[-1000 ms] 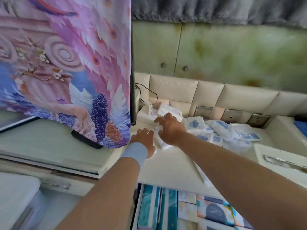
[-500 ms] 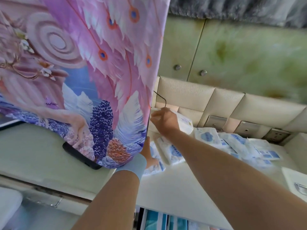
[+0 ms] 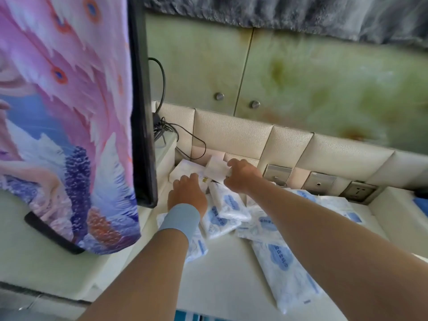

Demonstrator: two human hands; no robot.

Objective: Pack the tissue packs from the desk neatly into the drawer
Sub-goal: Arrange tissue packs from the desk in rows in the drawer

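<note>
Over at the far end of the desk the right hand pinches a small white pack; left hand rests on a flat white pack, can't tell if it's gripping; blue-printed tissue packs lie scattered on the desk just nearer and right.

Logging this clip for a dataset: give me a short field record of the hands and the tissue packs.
right hand: grips a white packet near the back panel
left hand: fingers on a flat pack; grip unclear
desk packs: blue-printed, loose, overlapping on the desk
screen: under a printed cloth, left of the hands
</note>
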